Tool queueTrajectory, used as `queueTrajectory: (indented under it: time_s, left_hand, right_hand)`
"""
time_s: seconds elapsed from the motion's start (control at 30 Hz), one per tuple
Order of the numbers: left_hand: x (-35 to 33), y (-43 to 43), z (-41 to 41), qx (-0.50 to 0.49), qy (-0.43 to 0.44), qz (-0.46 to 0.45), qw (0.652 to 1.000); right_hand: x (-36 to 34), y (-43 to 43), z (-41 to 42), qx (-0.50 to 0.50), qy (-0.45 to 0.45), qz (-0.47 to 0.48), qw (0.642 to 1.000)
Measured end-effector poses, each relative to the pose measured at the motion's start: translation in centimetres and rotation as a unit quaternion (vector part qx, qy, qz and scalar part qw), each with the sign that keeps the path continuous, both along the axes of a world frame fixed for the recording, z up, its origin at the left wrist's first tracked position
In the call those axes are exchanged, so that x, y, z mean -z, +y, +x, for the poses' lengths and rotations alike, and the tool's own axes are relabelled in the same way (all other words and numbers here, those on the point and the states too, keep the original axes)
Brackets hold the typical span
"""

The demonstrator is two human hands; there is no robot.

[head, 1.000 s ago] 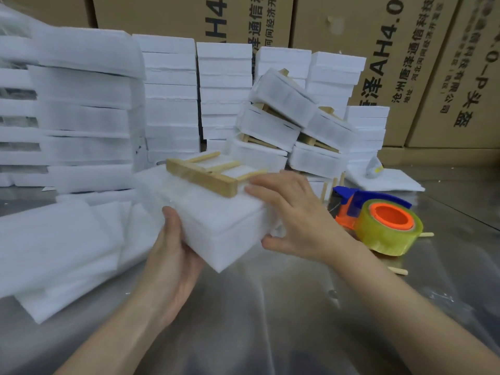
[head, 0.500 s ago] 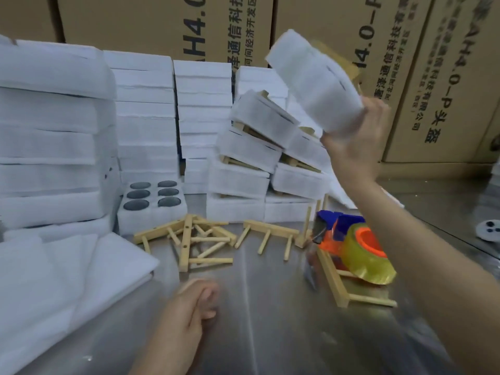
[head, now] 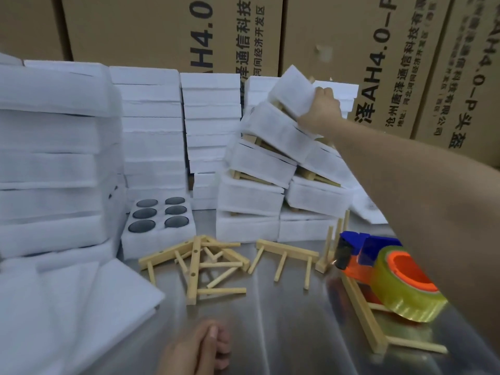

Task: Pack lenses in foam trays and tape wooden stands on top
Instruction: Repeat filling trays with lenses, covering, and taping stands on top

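Right hand (head: 320,109), fingers curled over the upper edge of a finished pack (head: 290,89), sets it tilted on top of the leaning pile (head: 266,155) at the back of the table (head: 273,328). Left hand (head: 198,350) rests near the table's front edge, fingers loosely curled and holding nothing. An open tray (head: 155,240) with six lenses (head: 158,215) stands left of the pile, with loose stands (head: 201,262) just before it and tape (head: 405,282) to the right. The pack is probably light and soft-walled, with fragile contents and a stiff stand. It is best held across opposite foam sides, not by the pegs. The sloping pile may slip.
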State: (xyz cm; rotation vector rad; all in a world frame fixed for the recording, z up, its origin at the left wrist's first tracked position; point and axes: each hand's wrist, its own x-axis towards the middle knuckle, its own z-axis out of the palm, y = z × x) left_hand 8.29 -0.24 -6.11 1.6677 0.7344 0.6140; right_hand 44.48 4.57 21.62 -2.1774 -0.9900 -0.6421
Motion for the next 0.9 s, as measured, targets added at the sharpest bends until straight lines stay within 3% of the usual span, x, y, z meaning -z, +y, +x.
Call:
queueTrajectory:
  time_s: [0.13, 0.23, 0.37, 0.53, 0.63, 0.7, 0.77, 0.83, 0.9]
  left_hand:
    - [0.3, -0.3, 0.1, -0.002, -0.014, 0.051, 0.999]
    - [0.7, -0.8, 0.7, -0.116, -0.060, 0.053, 0.990]
    - [0.9, -0.7, 1.4, -0.124, -0.072, 0.022, 0.989]
    - [1.3, -0.7, 1.0, -0.130, -0.052, 0.097, 0.985]
    - [1.0, -0.5, 0.8, -0.125, -0.043, 0.096, 0.986]
    - [0.8, -0.5, 0.8, -0.122, -0.049, 0.069, 0.989]
    - [0.4, -0.8, 0.8, -0.115, -0.059, 0.047, 0.991]
    - [-0.2, -1.2, 0.5, -0.117, -0.085, 0.018, 0.989]
    - [-0.6, -1.3, 0.1, -0.135, -0.107, -0.011, 0.985]
  right_hand:
    - [-0.6, -1.3, 0.6, -0.016, 0.015, 0.062, 0.998]
    - [-0.3, -2.6, 1.2, -0.027, 0.017, 0.130, 0.991]
    - [1.4, -3.0, 1.9, -0.032, 0.021, 0.049, 0.998]
    - [0.4, -3.6, 1.5, -0.043, 0.059, -0.011, 0.997]
    - [-0.1, -5.3, 0.2, -0.054, 0.097, 0.078, 0.991]
    - [0.9, -6.8, -3.4, -0.062, 0.085, 0.242, 0.965]
    - [3.5, -7.8, -8.5, -0.152, 0.105, 0.357, 0.916]
    - [7.5, -8.3, -14.2, -0.284, 0.222, 0.363, 0.859]
    - [12.3, -8.7, -19.2, -0.365, 0.337, 0.281, 0.821]
